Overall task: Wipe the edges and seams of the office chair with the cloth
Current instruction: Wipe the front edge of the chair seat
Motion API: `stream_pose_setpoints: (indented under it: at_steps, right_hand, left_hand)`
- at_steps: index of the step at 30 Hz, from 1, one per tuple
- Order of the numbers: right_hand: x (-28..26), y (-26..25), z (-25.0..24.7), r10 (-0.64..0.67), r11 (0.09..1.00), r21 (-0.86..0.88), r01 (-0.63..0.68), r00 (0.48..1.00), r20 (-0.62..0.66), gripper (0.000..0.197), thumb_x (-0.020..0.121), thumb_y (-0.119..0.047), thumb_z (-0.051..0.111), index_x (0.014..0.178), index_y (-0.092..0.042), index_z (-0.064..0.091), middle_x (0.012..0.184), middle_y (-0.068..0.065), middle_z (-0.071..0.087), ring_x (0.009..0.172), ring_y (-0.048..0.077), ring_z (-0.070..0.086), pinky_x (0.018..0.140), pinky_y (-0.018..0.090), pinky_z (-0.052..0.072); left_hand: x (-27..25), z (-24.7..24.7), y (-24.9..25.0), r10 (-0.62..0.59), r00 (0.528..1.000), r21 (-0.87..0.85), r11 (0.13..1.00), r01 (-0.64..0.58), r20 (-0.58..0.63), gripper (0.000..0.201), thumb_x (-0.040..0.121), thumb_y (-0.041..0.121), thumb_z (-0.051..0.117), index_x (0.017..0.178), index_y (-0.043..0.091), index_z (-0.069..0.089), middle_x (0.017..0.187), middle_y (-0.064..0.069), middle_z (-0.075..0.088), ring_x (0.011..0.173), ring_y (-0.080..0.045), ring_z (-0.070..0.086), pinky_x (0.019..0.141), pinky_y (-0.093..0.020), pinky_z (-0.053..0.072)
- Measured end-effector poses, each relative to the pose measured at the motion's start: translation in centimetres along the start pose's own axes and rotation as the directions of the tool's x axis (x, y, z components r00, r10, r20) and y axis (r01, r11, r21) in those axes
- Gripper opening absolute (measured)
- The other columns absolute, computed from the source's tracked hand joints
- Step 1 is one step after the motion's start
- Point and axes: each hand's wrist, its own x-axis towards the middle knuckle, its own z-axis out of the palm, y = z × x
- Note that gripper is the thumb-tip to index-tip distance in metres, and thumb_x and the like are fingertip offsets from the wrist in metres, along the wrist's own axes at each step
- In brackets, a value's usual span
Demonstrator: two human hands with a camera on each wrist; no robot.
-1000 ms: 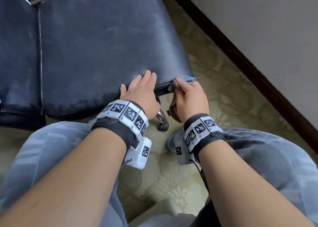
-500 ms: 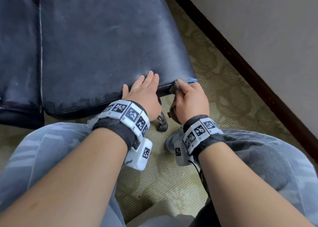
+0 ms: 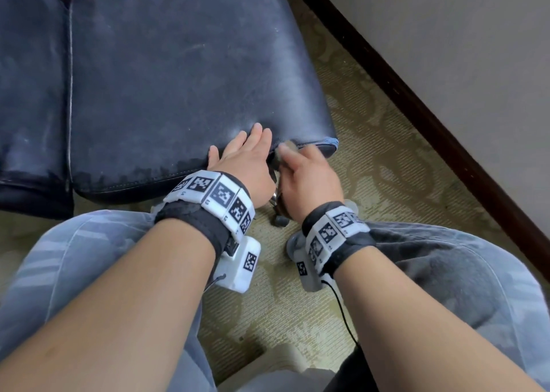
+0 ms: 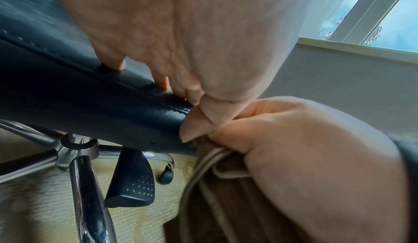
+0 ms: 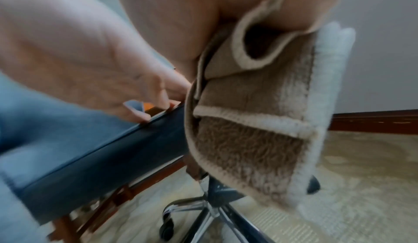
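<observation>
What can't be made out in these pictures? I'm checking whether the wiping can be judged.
- Where the cloth meets the seat edge: head view, covered by the right hand.
- Right hand's fingers: right wrist view, hidden behind the cloth.
- Chair back and armrests: cut off by the frame edges.
- Left hand and seat seam: blurred in the right wrist view.

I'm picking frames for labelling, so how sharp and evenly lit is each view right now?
Head view: mostly sharp, soft daylight; only the right hand and the cloth are motion-smeared. Left wrist view: sharp on the chair seat edge, wide-angle bending at the borders, bright window top right. Right wrist view: blurred throughout, the left hand most.
</observation>
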Motion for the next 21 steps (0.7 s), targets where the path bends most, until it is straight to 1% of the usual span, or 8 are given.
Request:
stream_pose_setpoints:
  at_steps: [3,8,11,13,15,17,19,21]
  right_hand:
    - [-0.3,0.5,0.4,-0.044,0.997,0.062,0.044,0.999,-0.003,0.033,0.100,-0.035,0.052,0.131,-0.039,0.062,0.105,-0.004,0.057,0.092,0.025,0.063,0.076,0.036,0.054]
    - [0.7,2.9,-1.0,0.153,0.978,0.160,-0.132,0.979,-0.132,0.032,0.102,-0.027,0.052,0.131,-0.035,0.065,0.112,-0.004,0.059,0.101,0.016,0.058,0.078,0.022,0.037]
    - [0.2,1.0,0.2,0.071,0.994,0.091,-0.063,0.994,-0.089,0.028,0.101,-0.030,0.051,0.126,-0.032,0.064,0.107,-0.002,0.057,0.095,0.023,0.061,0.073,0.027,0.044]
    - [-0.2,0.2,1.0,-0.020,0.996,0.088,0.023,0.999,-0.038,0.035,0.100,-0.034,0.050,0.133,-0.035,0.062,0.110,-0.002,0.058,0.096,0.025,0.064,0.077,0.035,0.054]
    - [-0.2,0.7,1.0,-0.037,0.995,0.096,0.041,0.998,-0.041,0.036,0.100,-0.033,0.053,0.135,-0.037,0.062,0.109,-0.003,0.060,0.095,0.025,0.064,0.077,0.039,0.056]
    - [0.0,2.0,0.5,0.018,0.991,0.133,-0.007,0.996,-0.085,0.035,0.101,-0.030,0.055,0.134,-0.039,0.063,0.110,-0.003,0.060,0.097,0.019,0.062,0.080,0.031,0.051]
    - [0.1,3.4,-0.6,0.129,0.978,0.178,-0.109,0.986,-0.103,0.036,0.103,-0.029,0.053,0.135,-0.039,0.062,0.110,-0.004,0.058,0.097,0.013,0.056,0.079,0.023,0.038]
    - [0.3,4.7,-1.6,0.232,0.954,0.216,-0.207,0.968,-0.099,0.035,0.103,-0.030,0.052,0.134,-0.039,0.063,0.107,-0.004,0.058,0.093,0.012,0.054,0.078,0.021,0.033]
  left_hand:
    - [0.0,-0.2,-0.1,-0.010,1.000,-0.009,1.000,0.010,0.017,0.090,0.098,0.016,0.048,0.166,0.035,-0.008,0.172,0.018,-0.018,0.160,-0.011,-0.012,0.129,-0.057,-0.003]
    - [-0.1,-0.2,-0.4,0.004,1.000,-0.027,1.000,-0.003,0.024,0.093,0.096,0.014,0.050,0.166,0.035,-0.008,0.172,0.019,-0.018,0.160,-0.010,-0.013,0.129,-0.056,-0.005]
    - [0.0,0.0,-0.5,0.001,1.000,-0.014,1.000,-0.001,0.016,0.092,0.097,0.012,0.048,0.166,0.035,-0.009,0.172,0.019,-0.018,0.160,-0.010,-0.013,0.129,-0.056,-0.004]
    - [-0.1,0.1,-0.7,0.000,1.000,-0.011,1.000,0.000,0.014,0.092,0.097,0.011,0.047,0.166,0.035,-0.009,0.172,0.019,-0.018,0.160,-0.009,-0.012,0.129,-0.056,-0.004]
    - [-0.1,0.1,-1.0,0.003,1.000,-0.003,1.000,-0.003,0.014,0.092,0.097,0.010,0.047,0.166,0.036,-0.009,0.172,0.019,-0.018,0.160,-0.009,-0.013,0.129,-0.054,-0.004]
    - [-0.1,0.1,-1.4,0.015,1.000,0.004,1.000,-0.015,0.016,0.092,0.097,0.008,0.046,0.166,0.035,-0.010,0.172,0.018,-0.019,0.160,-0.010,-0.014,0.130,-0.052,-0.004]
    - [-0.1,0.2,-1.7,0.027,0.999,0.004,1.000,-0.027,0.017,0.094,0.097,0.002,0.044,0.165,0.034,-0.012,0.172,0.016,-0.020,0.160,-0.010,-0.016,0.130,-0.051,-0.005]
    - [0.0,0.3,-1.9,0.030,0.999,0.008,1.000,-0.030,0.021,0.095,0.096,-0.001,0.042,0.165,0.033,-0.013,0.172,0.015,-0.021,0.159,-0.011,-0.017,0.130,-0.051,-0.005]
